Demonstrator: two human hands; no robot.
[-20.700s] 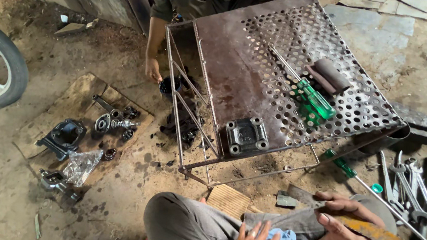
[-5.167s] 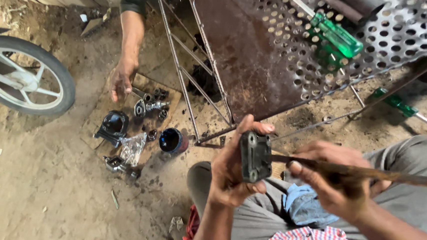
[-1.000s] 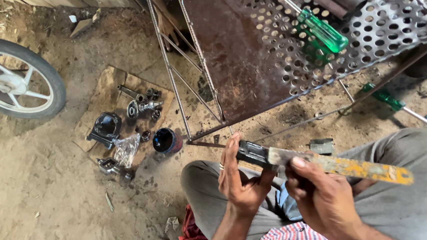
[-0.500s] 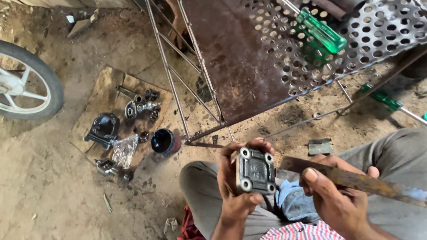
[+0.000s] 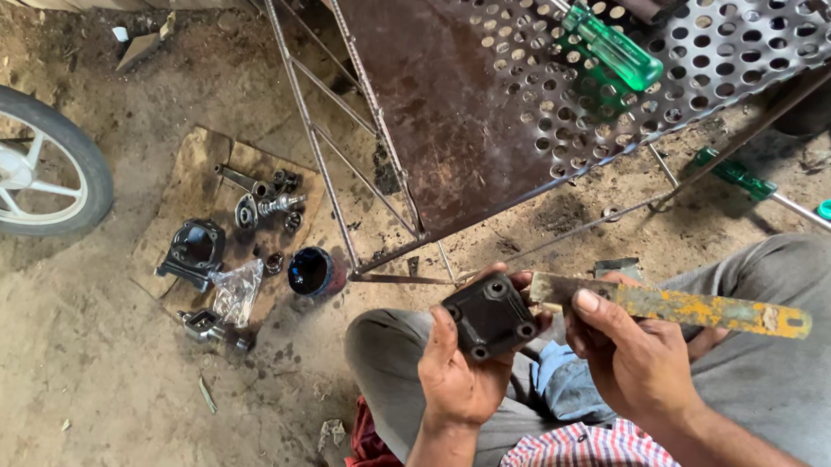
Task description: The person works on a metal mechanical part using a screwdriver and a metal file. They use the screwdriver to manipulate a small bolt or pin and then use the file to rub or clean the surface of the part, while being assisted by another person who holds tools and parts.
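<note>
Over the lap, left hand (image 5: pixel 460 368) grips a square black casting (image 5: pixel 491 317); right hand (image 5: pixel 633 361) seemingly clasps a rusty blade (image 5: pixel 669 306).

The wheel (image 5: pixel 20 172) at nine o'clock is cut off by the left edge; the table (image 5: pixel 462 120) runs past the top edge; the blade (image 5: pixel 669 305) tip hides behind the metal block (image 5: pixel 490 317)

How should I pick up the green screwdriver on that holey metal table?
Grab the fat green handle of the screwdriver, coming down from above. It lies flat on the table, the handle is chunky, and the thin shaft is harder to pinch.
</note>
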